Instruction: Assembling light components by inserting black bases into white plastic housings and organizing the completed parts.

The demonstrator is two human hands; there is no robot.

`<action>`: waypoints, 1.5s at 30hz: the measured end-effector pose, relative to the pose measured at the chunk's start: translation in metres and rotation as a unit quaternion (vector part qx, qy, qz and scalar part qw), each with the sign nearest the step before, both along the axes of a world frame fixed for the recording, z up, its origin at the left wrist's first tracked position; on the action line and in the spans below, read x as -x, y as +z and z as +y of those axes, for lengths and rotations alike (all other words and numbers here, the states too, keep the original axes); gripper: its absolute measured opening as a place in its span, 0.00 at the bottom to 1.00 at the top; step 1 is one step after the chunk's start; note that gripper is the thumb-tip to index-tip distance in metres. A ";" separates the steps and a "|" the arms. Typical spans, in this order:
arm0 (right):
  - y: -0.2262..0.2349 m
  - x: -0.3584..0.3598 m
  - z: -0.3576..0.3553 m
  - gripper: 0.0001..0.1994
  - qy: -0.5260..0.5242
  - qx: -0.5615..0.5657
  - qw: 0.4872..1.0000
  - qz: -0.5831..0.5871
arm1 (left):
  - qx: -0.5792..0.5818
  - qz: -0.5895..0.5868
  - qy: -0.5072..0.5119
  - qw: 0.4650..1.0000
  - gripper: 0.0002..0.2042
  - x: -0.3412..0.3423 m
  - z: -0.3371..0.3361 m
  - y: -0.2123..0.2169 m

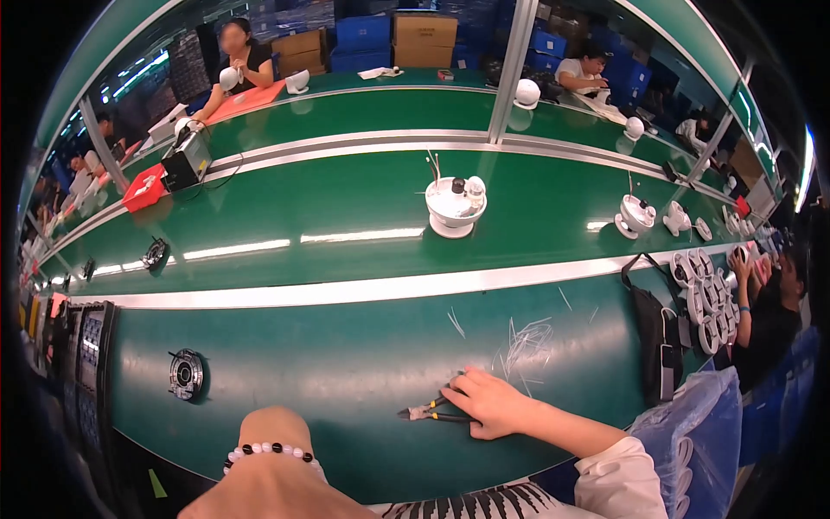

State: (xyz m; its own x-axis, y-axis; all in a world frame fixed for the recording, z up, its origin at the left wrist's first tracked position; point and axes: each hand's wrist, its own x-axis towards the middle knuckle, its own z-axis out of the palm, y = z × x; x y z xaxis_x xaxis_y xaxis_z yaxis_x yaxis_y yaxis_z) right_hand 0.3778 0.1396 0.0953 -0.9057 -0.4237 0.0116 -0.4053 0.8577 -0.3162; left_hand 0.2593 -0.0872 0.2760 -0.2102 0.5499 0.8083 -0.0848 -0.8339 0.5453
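Observation:
My right hand [493,402] is closed round the black-and-yellow handles of a pair of side cutters [419,412], whose jaws point left just above the green bench. Beyond that hand lies a loose pile of thin, clear-white plastic strips [526,342], with a few more strips scattered around it. My left hand [275,426] is bent down at the lower edge, below a black-and-white bead bracelet; its fingers are hidden. Nearest to it, a black round part with a shiny ring [187,374] rests on the bench at the left.
Beyond the bench runs a green conveyor [363,199] carrying white round housings [456,208] and dark round parts [156,253]. At right are a black bag [648,333], stacked white rings [709,298] and a plastic bag [692,424]. Black racks [91,346] stand left. Other people work around.

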 end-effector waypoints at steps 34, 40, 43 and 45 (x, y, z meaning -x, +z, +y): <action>0.109 0.290 0.208 0.13 -0.062 -0.528 0.840 0.114 | 0.420 0.198 0.582 0.667 0.07 0.228 0.301 -0.182; 0.113 0.281 0.207 0.08 -0.114 -0.493 0.862 0.041 | 0.400 0.216 0.600 0.659 0.07 0.226 0.308 -0.181; 0.126 0.268 0.215 0.07 -0.124 -0.450 0.872 0.148 | 0.360 0.161 0.592 0.703 0.07 0.225 0.286 -0.174; 0.144 0.246 0.229 0.07 -0.208 -0.490 0.837 0.127 | 0.281 0.103 0.569 0.766 0.07 0.197 0.279 -0.166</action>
State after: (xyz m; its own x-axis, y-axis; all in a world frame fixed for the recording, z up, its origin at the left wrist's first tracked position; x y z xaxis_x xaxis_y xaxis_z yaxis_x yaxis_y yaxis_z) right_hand 0.1317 0.3682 0.2395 -0.9983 0.0093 0.0577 0.0457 0.7390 0.6722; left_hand 0.0618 0.1917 0.1104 -0.7118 0.3790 0.5913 0.6585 0.0675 0.7495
